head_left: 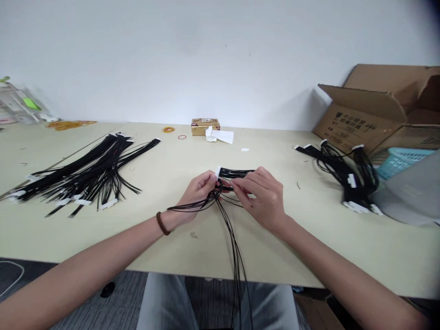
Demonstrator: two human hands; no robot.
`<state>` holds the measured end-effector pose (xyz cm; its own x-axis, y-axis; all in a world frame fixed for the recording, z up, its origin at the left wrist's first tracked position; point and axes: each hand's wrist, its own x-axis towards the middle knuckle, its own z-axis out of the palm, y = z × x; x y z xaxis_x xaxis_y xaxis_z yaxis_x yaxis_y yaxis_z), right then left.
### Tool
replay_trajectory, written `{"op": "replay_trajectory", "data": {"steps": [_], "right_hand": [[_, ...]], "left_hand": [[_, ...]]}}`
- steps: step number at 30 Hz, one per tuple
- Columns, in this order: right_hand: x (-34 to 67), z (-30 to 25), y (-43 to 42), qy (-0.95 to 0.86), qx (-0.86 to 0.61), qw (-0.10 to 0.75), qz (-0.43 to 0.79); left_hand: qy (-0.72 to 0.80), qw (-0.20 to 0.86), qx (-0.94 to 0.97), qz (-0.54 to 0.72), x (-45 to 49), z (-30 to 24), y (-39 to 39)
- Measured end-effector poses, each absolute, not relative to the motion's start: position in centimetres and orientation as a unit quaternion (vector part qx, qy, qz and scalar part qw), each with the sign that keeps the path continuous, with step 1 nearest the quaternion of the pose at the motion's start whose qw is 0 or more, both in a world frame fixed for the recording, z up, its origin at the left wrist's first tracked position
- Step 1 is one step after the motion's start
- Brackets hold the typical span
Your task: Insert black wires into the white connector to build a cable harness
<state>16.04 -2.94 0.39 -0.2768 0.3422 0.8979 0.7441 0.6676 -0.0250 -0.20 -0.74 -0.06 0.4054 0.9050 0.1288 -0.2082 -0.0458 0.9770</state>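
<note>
In the head view, the left hand (pixel 197 191) and right hand (pixel 263 198) both pinch a bundle of black wires (pixel 237 173) over the middle of the table (pixel 165 243), beside its white plug (pixel 217 172). Keeping the strands level and tight at the pinch looks the best way to hold them. The right fingers hide the contact point, and the loose ends drop out of sight past the table edge.

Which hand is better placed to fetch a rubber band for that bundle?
Probably the left: the left hand is nearer the rubber bands, left of the small box. The right hand also holds the wire bundle.
</note>
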Motion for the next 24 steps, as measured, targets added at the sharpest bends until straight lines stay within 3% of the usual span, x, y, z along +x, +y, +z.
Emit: {"op": "replay_trajectory", "data": {"steps": [9,24], "right_hand": [[16.1,0.4,-2.9,-0.773,-0.354,0.478,-0.219],[21.9,1.7,0.0,-0.688,-0.416,0.432,-0.409]], "left_hand": [[0.307,0.626,0.563,0.443,-0.1,0.2,-0.9],[0.272,0.745,0.467,0.391,-1.7,0.1,0.2]]}}
